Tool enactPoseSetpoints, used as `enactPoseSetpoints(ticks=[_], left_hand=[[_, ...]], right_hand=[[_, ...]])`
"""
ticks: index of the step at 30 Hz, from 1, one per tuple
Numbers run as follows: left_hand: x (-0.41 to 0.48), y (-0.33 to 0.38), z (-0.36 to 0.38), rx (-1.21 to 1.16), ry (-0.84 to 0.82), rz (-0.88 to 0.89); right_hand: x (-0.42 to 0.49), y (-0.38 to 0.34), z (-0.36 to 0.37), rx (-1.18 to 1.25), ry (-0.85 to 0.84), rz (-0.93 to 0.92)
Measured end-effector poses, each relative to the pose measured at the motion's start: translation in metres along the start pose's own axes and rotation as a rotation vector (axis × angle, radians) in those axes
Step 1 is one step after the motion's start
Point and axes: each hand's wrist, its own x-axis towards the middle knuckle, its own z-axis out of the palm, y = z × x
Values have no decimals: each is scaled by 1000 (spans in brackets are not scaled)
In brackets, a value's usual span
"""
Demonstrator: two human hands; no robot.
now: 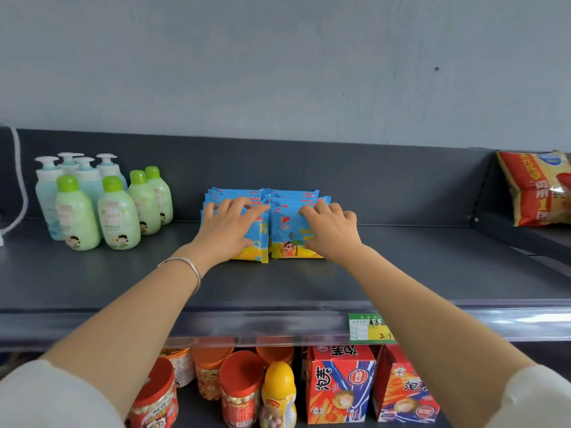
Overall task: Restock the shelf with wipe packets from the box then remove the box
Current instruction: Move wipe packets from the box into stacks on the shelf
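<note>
Nearest, under the shelf (92, 282), red-lidded jars (241, 387) and cartons (340, 387) are seen, and a price label (367, 327) is clipped to the front rail. Further in, the left hand (228, 230) is laid over the left row of wipe packets (290, 239), fingers spread and nearly straight across the top edges, thumb against the front face; it presses rather than grips. The right hand (332, 230) is bent over the top of the right row; whether it pinches or merely steadies cannot be told. The packets are stood on edge in two touching rows, mid-shelf and near the back. A slip is judged the main risk: the film wrappers look slick and soft, so uneven pressure or a quick release could tip the front packets forward or fan a row sideways. They are blue and yellow flat pouches with crimped ends and a cartoon child on the face. Well apart on the left, green-capped bottles (117, 211) are grouped. The box is not in view.
</note>
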Motion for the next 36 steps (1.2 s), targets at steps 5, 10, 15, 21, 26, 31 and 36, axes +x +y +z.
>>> enactPoseSetpoints(ticks=[5,10,15,21,26,31,36], left_hand=[[-5,-5,4,-10,-50,16],[-6,-4,8,57,-7,48],[-6,-7,10,-1,11,46],[-7,-6,11,-36,-7,40],[-9,-6,9,-36,-19,45],[-10,-7,4,-39,-15,32],[-9,-5,1,-53,-20,31]], right_hand=[[-1,0,6,-9,37,23],[0,1,3,-2,79,20],[-1,2,3,15,33,5],[0,1,4,8,51,0],[0,0,2,10,48,-14],[-1,-1,1,9,49,-25],[-2,-2,0,2,42,-25]])
